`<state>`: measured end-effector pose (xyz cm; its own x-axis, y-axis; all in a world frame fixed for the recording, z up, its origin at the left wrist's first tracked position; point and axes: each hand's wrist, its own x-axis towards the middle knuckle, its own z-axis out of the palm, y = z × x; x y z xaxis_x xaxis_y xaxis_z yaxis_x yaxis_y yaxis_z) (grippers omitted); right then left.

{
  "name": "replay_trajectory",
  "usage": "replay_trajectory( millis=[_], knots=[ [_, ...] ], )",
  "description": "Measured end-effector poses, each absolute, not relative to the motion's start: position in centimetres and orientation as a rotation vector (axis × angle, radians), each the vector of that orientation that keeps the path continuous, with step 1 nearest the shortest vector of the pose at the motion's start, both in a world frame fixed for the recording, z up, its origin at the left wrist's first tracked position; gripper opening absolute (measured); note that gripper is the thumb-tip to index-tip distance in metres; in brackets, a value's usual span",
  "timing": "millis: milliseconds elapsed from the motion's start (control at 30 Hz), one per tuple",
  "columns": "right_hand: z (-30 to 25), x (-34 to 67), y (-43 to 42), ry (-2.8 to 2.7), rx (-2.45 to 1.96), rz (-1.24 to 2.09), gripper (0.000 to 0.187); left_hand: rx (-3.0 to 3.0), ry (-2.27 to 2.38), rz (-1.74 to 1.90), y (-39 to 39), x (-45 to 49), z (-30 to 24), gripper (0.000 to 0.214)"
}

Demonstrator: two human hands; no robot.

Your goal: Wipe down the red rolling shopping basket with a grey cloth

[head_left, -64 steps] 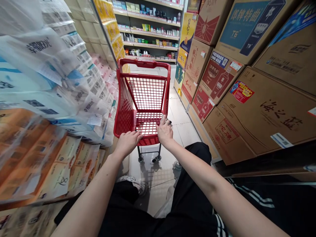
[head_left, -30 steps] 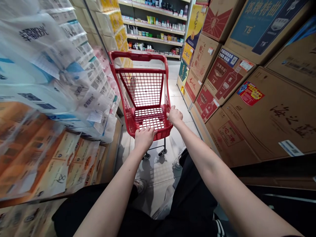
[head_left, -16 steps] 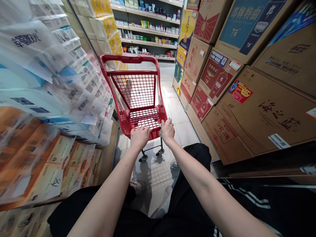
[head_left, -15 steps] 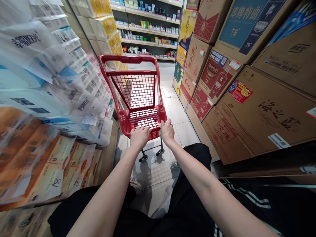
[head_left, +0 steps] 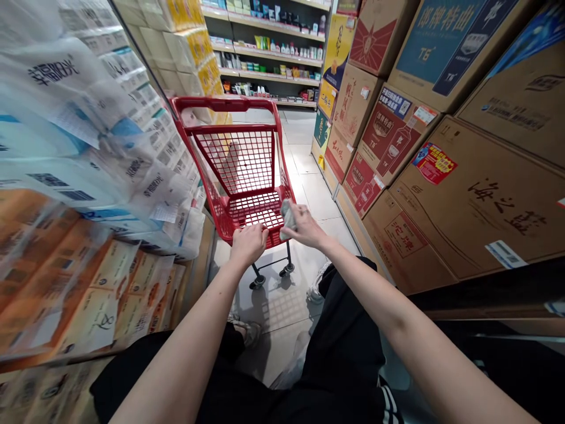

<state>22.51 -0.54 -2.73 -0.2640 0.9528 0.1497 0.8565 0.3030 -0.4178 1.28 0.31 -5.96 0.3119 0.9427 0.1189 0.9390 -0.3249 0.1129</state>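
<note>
A red shopping cart with a mesh basket stands before me on black casters. My left hand is closed over the near rim of the basket. Just to its right, my right hand holds a crumpled greyish-green cloth against the right near corner of the cart. The cloth is bunched under the fingers, and part of it sticks out on the left side of that hand. The cart's basket shows the floor through its grid.
Wrapped paper packs are piled along the left. Stacked cardboard cartons line the right on a low wooden base. Shelves of toiletries stand at the far end. Tiled floor runs between, and my shoes are close behind the cart.
My right hand has shifted slightly and turned, so that more of the cloth shows. The left hand stays on the rim, and the cart looks nearly unmoved.
</note>
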Motion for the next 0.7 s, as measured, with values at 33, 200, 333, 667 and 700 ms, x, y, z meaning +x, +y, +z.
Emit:
replay_trajectory(
  millis=[33, 200, 333, 667, 700],
  knots=[
    [-2.9, 22.1, -0.3, -2.333, -1.555, 0.292, 0.064, 2.522, 1.8, 0.246, 0.4, 1.2, -6.0, 0.043],
    [-3.6, 21.6, 1.4, -2.636, -1.499, 0.0, 0.045, 2.529, 1.735, 0.203, 0.5, 0.9, -6.3, 0.037],
    [-3.4, 22.0, 2.5, -2.782, -1.391, -0.09, 0.038, 2.563, 1.675, 0.176, 0.7, 0.3, -6.0, 0.035],
    [-4.6, 22.9, 3.0, -2.789, -1.244, -0.252, 0.046, 2.837, 1.593, 0.153, 1.2, -5.5, -6.9, 0.038],
    [-4.6, 23.2, 3.0, -2.786, -1.209, -0.285, 0.048, 2.846, 1.581, 0.143, 1.3, -5.5, -7.0, 0.038]
  ],
)
